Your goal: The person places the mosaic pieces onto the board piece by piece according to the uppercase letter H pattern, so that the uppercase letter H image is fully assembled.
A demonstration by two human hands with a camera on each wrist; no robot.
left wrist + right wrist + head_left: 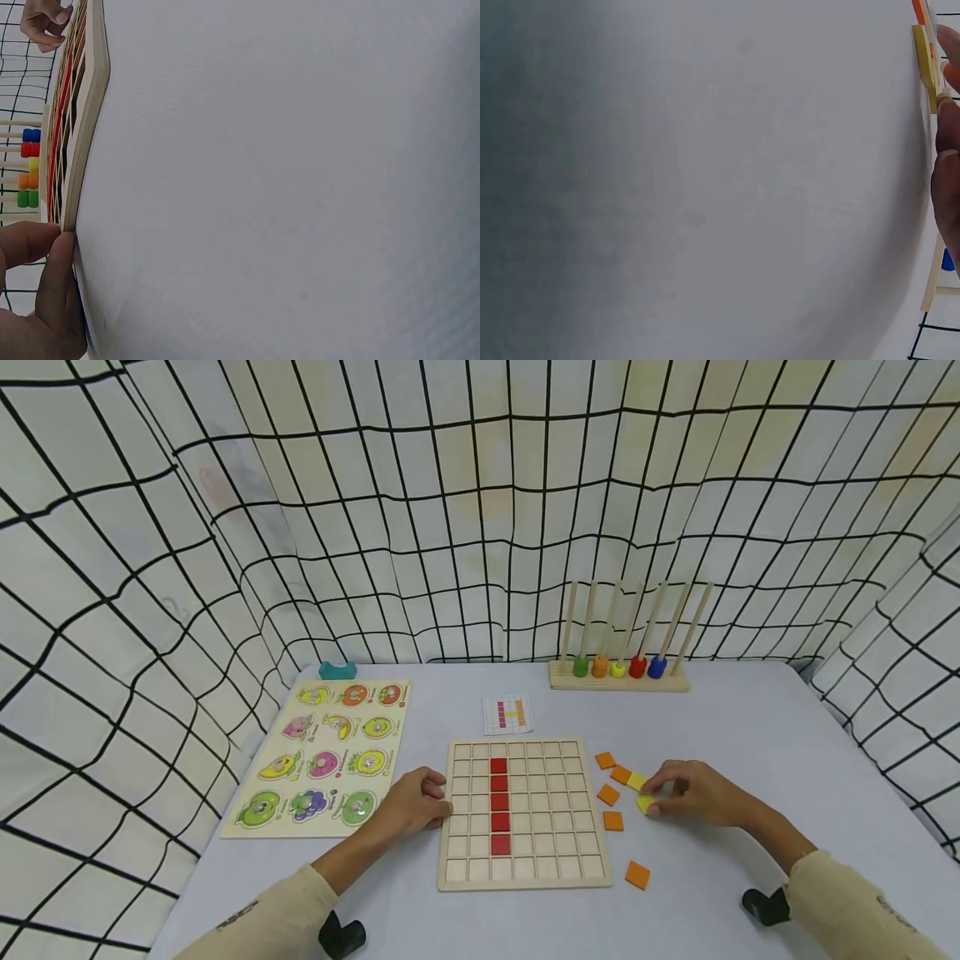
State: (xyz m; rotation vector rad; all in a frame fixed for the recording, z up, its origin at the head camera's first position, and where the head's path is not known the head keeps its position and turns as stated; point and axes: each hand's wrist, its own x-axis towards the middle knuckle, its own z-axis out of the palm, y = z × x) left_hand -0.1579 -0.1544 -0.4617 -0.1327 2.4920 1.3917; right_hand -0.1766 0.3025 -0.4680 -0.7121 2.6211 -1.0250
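A wooden grid board (525,866) lies in the middle of the table in the head view. One of its columns holds several red square tiles (499,802). My left hand (415,800) holds the board's left edge between thumb and finger; the left wrist view shows the fingertips (61,251) right at the frame. To the right of the board, my right hand (693,792) pinches a yellow tile (644,804) low over the table. Another yellow tile (635,781) lies just beyond it, beside several orange tiles (609,794).
Behind the board lies a small pattern card (507,715). A fruit puzzle board (315,760) lies at the left, with a teal object (337,671) behind it. The peg stand (619,680) with coloured beads stands at the back right. Black netting (480,493) surrounds the table.
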